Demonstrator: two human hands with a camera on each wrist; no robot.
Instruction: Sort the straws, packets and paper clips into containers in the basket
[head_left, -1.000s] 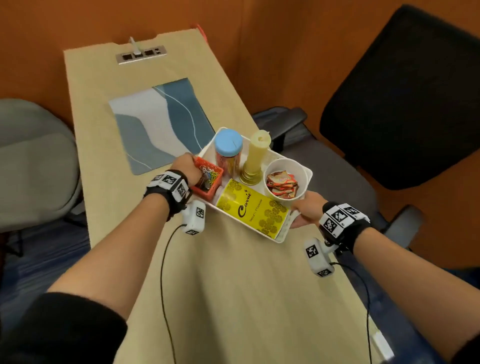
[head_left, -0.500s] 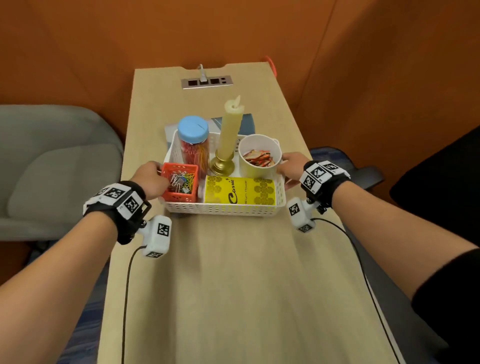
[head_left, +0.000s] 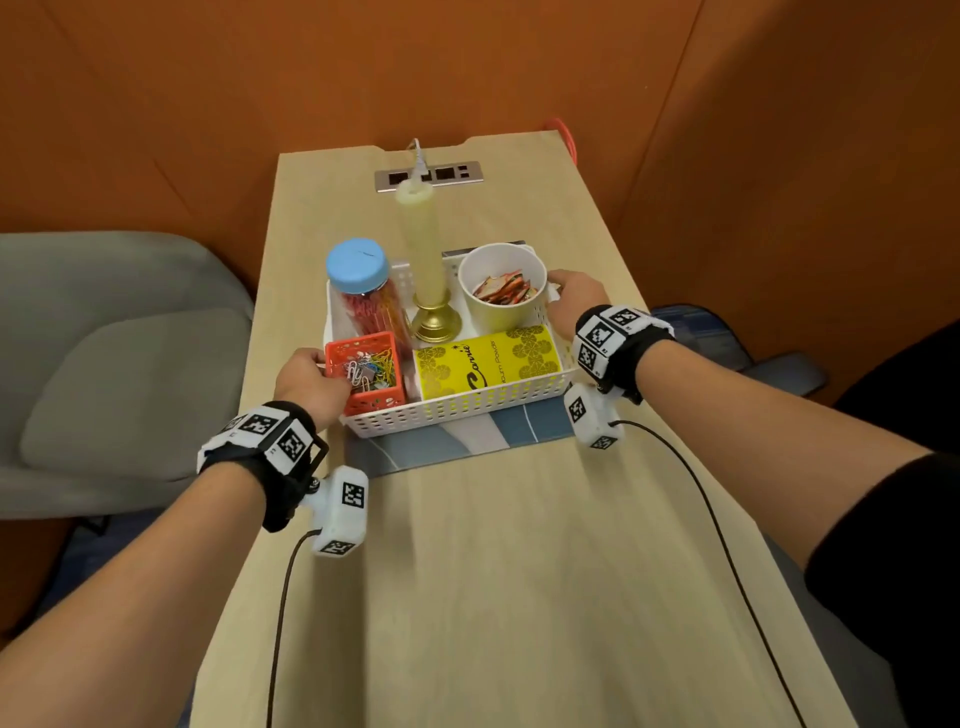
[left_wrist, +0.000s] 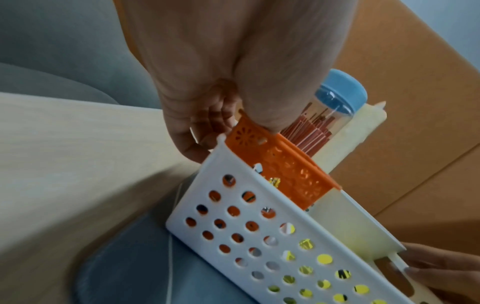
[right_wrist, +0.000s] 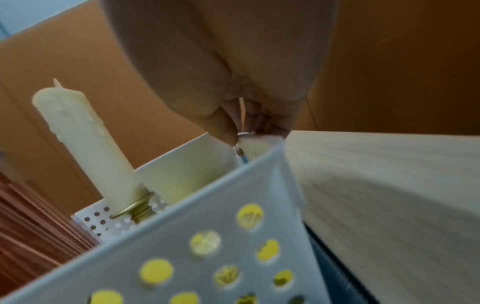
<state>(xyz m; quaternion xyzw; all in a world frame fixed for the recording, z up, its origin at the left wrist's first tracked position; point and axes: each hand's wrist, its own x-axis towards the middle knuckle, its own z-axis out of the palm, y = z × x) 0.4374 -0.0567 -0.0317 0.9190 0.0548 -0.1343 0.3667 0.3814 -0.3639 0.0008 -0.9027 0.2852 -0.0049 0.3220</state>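
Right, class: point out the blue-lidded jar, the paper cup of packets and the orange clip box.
blue-lidded jar (head_left: 357, 265): head view, top of the blue lid.
paper cup (head_left: 506, 312): head view, near outer wall.
orange clip box (head_left: 375, 399): head view, near perforated wall.

1. A yellow box (head_left: 488, 364) is lying in the white basket (head_left: 467, 408) between the left hand (head_left: 311, 382) and the right hand (head_left: 574, 301), showing a dark script word reading about "Corrie"; the exact letters are uncertain.
2. Smaller print beside that word is appearing to end in "Powder", the rest too small to read.
3. Black-and-white square code markers are showing on both wristbands and wrist cameras, with no readable text.
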